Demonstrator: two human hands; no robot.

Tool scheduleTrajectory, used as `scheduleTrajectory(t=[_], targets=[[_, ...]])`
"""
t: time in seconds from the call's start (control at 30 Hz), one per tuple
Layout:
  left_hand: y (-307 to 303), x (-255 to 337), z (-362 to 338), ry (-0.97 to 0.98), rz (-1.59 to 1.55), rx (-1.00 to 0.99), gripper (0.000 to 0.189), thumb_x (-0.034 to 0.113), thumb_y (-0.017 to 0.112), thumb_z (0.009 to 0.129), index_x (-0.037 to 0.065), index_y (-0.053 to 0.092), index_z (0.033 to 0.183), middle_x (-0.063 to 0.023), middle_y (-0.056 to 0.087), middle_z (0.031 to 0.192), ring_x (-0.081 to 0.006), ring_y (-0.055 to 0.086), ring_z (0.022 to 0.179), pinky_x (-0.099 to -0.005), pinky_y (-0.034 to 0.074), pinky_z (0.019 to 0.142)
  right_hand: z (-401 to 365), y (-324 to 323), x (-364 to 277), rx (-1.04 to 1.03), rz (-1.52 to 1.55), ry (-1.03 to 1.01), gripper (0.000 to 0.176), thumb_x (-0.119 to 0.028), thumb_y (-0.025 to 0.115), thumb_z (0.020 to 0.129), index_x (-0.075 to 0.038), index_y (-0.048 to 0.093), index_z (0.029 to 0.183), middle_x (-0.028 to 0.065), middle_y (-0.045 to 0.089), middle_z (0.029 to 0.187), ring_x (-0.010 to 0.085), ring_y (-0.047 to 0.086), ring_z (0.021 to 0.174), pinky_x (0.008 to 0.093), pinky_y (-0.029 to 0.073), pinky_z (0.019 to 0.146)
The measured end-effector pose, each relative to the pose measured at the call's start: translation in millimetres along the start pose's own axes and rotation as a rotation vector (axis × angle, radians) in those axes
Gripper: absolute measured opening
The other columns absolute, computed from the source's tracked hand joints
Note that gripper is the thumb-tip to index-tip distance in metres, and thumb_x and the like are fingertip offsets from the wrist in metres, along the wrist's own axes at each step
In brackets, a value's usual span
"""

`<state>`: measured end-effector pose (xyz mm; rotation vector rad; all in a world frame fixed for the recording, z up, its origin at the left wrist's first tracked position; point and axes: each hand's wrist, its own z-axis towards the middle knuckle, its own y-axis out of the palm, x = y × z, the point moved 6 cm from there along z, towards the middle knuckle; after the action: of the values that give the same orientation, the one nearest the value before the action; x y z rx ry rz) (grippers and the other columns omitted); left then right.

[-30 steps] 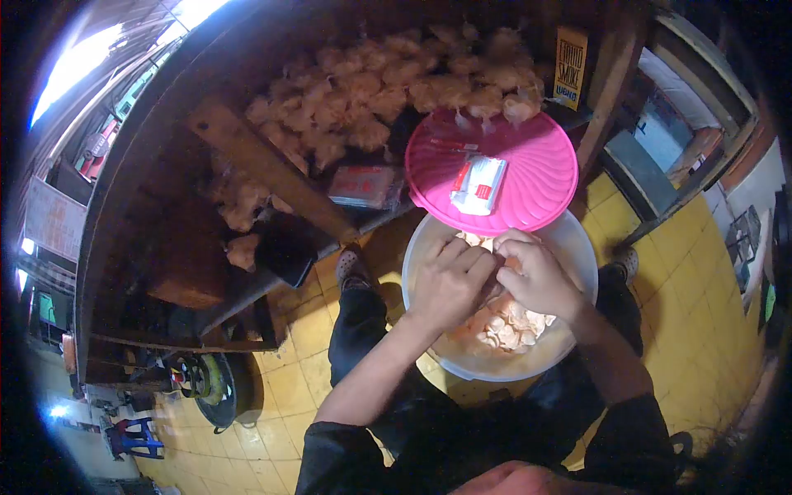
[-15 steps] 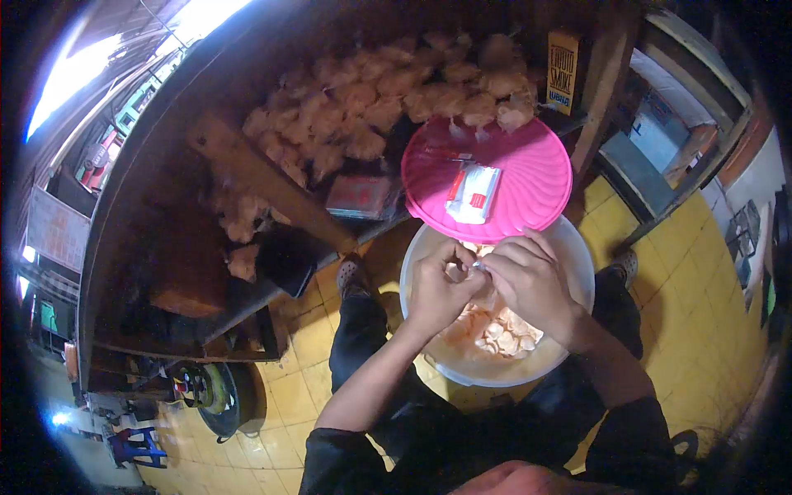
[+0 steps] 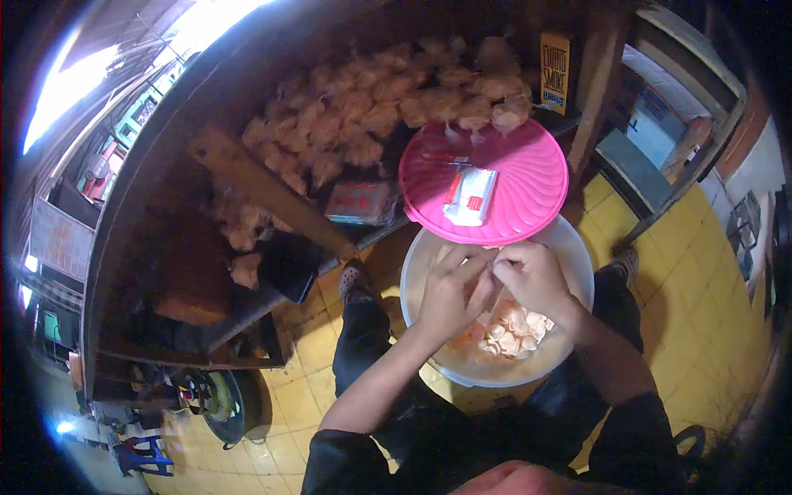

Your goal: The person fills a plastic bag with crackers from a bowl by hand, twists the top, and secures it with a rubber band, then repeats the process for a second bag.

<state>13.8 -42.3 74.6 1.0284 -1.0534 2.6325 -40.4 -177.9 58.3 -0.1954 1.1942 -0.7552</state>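
Over a big whitish plastic tub (image 3: 414,309), my left hand (image 3: 450,289) and my right hand (image 3: 535,280) meet with fingers closed in a pinch. Between them is what looks like the gathered top of a small clear plastic bag (image 3: 488,312), mostly covered by the fingers. Pale orange crackers (image 3: 516,330) lie in the tub beneath. At the tub's far edge rests a pink ribbed lid (image 3: 532,186), carrying a white and red packet (image 3: 471,196).
Many filled, tied plastic bags of crackers (image 3: 330,124) crowd the dark wooden shelf. A liquid smoke box (image 3: 554,73) stands at its right end, and a red-marked pack (image 3: 357,200) lies near the front. A wooden post (image 3: 264,190) slants across the shelf. A dark pan (image 3: 239,408) sits on the yellow tiles.
Both hands have turned and drawn their fingers closer together, with the right fingers now curled more tightly. The view has shifted slightly. Lid and packet stay put.
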Motion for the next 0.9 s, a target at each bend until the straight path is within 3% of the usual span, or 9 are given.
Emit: scheduleTrajectory(t=[0.17,0.27,0.37,0.43,0.5,0.57,0.7,0.73,0.9], targets=[[8.9,3.2,-5.3,0.144,0.171,-0.057,0.026,0.013,0.071,0.081,0.002,0.072,0.105,-0.0118,0.069,0.104,-0.0319,0.060,0.096,-0.0395,0.047,0.081,0.4,-5.7,24.3,-0.034,0.448,0.277,0.022,-0.009,0.055,0.086,0.002,0.066,0.071,0.0025,0.062,0.061,0.0083,0.055,0.058,0.0293,0.043,0.055],[15.7,3.1,-12.6,0.121,0.141,-0.087,0.021,0.015,0.073,0.079,0.006,0.074,0.098,-0.0085,0.069,0.098,-0.0280,0.058,0.100,-0.0455,0.042,0.093,-1.5,-10.1,27.3,-0.157,0.667,0.385,0.023,-0.008,0.052,0.088,0.001,0.068,0.073,0.0018,0.065,0.070,0.0071,0.058,0.068,0.0255,0.045,0.062],[12.3,-11.6,-11.4,-0.047,-0.012,-0.236,0.017,0.016,0.073,0.081,0.005,0.075,0.094,-0.0078,0.070,0.095,-0.0297,0.060,0.097,-0.0417,0.045,0.087,-1.6,-6.4,28.3,-0.326,0.654,0.400,0.020,-0.010,0.056,0.091,0.002,0.070,0.082,0.0031,0.068,0.078,0.0076,0.062,0.075,0.0246,0.049,0.068],[8.5,-36.3,-17.2,-0.523,-0.235,-0.645,0.017,0.017,0.071,0.083,0.004,0.075,0.093,-0.0097,0.072,0.094,-0.0316,0.063,0.093,-0.0384,0.049,0.080,0.0,-7.5,22.4,-0.291,0.628,0.307,0.021,-0.014,0.063,0.093,0.004,0.070,0.100,0.0050,0.070,0.085,0.0101,0.064,0.079,0.0259,0.051,0.072],[-30.1,-43.0,3.5,-0.482,0.090,-0.386,0.020,0.010,0.068,0.084,0.003,0.072,0.103,-0.0149,0.071,0.102,-0.0353,0.065,0.095,-0.0363,0.052,0.078,0.2,-9.9,31.0,-0.265,0.661,0.360,0.031,-0.019,0.068,0.093,0.003,0.066,0.115,0.0069,0.071,0.089,0.0113,0.065,0.080,0.0284,0.052,0.073],[-69.4,-23.5,27.0,-0.053,-0.058,0.412,0.030,0.001,0.064,0.082,0.004,0.068,0.112,-0.0223,0.063,0.123,-0.0387,0.062,0.110,-0.0407,0.050,0.090,3.7,-25.0,34.6,-0.109,0.361,0.246,0.032,-0.019,0.068,0.093,0.000,0.064,0.118,0.0078,0.070,0.086,0.0110,0.064,0.079,0.0293,0.052,0.072],[-61.6,-32.0,36.3,0.179,0.331,0.417,0.042,-0.006,0.062,0.078,0.003,0.064,0.119,-0.0265,0.049,0.140,-0.0426,0.055,0.122,-0.0456,0.045,0.100,2.4,-23.6,25.6,0.021,0.049,0.112,0.026,-0.013,0.067,0.088,0.001,0.064,0.110,0.0167,0.070,0.088,0.0311,0.069,0.079,0.0397,0.053,0.072],[-40.7,-46.7,37.1,0.151,0.384,0.202,0.042,-0.006,0.062,0.078,0.003,0.065,0.118,-0.0272,0.046,0.143,-0.0432,0.052,0.124,-0.0482,0.043,0.103,3.3,-22.3,15.7,0.019,0.008,0.023,0.021,-0.012,0.066,0.087,0.001,0.065,0.103,0.0196,0.067,0.093,0.0391,0.066,0.084,0.0457,0.052,0.076],[8.7,-96.8,40.4,0.087,0.433,-0.082,0.041,-0.005,0.061,0.077,0.001,0.065,0.117,-0.0291,0.048,0.139,-0.0442,0.053,0.122,-0.0508,0.043,0.104,1.8,0.7,18.2,-0.064,-0.137,-0.056,0.022,-0.017,0.069,0.087,-0.001,0.066,0.102,0.0157,0.063,0.093,0.0345,0.064,0.087,0.0431,0.052,0.077]])
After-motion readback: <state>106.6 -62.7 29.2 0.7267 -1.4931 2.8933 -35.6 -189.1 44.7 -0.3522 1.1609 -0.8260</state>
